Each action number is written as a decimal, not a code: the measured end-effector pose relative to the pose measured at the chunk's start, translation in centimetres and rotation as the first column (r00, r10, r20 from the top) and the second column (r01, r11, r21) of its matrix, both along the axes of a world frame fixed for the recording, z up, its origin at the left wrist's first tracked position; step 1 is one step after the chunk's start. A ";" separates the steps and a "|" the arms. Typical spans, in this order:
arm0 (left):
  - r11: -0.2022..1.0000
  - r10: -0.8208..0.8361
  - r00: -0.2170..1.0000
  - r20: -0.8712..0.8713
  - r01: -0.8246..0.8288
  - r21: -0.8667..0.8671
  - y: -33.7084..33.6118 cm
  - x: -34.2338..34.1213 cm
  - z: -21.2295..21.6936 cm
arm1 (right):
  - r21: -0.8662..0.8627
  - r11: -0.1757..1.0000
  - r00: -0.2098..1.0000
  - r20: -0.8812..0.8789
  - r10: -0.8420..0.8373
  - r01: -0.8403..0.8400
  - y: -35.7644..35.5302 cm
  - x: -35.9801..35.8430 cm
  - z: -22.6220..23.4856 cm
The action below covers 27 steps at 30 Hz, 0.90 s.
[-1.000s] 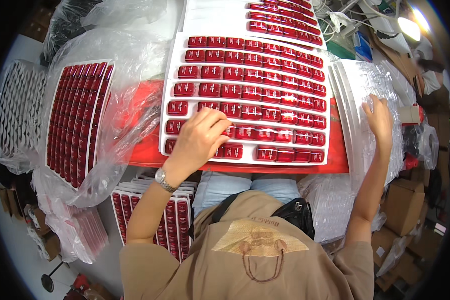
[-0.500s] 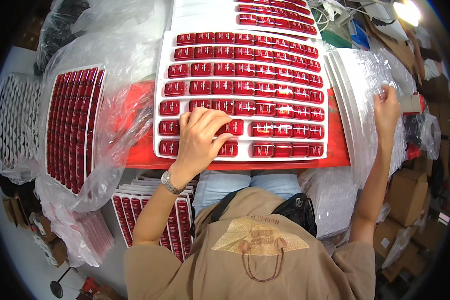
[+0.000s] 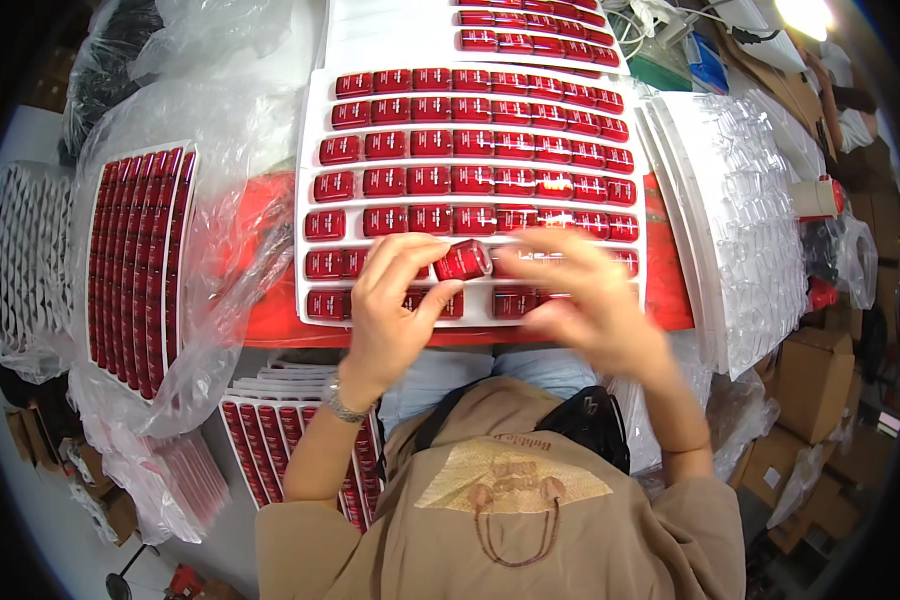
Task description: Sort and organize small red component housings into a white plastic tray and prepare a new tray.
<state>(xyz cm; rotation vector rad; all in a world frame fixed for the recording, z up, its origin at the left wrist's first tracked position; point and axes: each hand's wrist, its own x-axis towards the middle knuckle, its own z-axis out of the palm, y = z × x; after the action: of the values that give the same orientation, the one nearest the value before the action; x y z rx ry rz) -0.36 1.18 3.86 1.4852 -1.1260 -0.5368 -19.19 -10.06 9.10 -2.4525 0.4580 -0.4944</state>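
My left hand [image 3: 395, 300], a watch on its wrist, pinches a small glossy red bottle-like block [image 3: 462, 261] between fingers and thumb. The block is tilted, with a paler end facing right, over the lower rows of a white tray [image 3: 304, 185]. Rows of matching red blocks [image 3: 431, 141] fill most of that tray, with gaps around my hands. My right hand [image 3: 585, 300] hovers just right of the held block, above the tray's lower right part. Motion smears its fingers, so whether anything is in them is hidden.
At the right, clear plastic pieces [image 3: 755, 230] lie on stacked white trays. Another tray of red blocks [image 3: 535, 42] lies beyond. On the left, plastic film [image 3: 220, 120] surrounds an upright red-filled tray [image 3: 135, 270]. More filled trays [image 3: 290, 440] stand below the red tabletop [image 3: 670, 280]. Cardboard boxes [image 3: 810, 385] sit lower right.
My right hand has swung left from the clear plastic pieces to beside my left hand. The red block in my left hand has been raised and tilted.
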 end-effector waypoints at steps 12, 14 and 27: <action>0.964 -0.257 0.763 0.594 0.160 0.211 1.6 1.2 0.7 | -0.469 0.667 0.657 -0.218 -0.722 0.578 -15.4 -14.6 -1.1; 0.958 -0.278 0.726 0.630 0.163 0.235 2.5 1.1 1.0 | -0.429 0.694 0.706 -0.164 -0.689 0.578 -16.3 -15.6 -1.1; 0.940 -0.314 0.717 0.623 0.140 0.312 2.6 0.1 -0.1 | 0.838 0.541 0.919 0.267 -0.290 -0.072 0.4 -0.6 -1.6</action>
<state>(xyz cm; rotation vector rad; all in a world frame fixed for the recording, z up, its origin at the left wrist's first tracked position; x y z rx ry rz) -0.29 3.73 3.73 1.8335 -1.8871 -0.3102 -19.75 -9.66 7.50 -1.3379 0.5280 -0.6034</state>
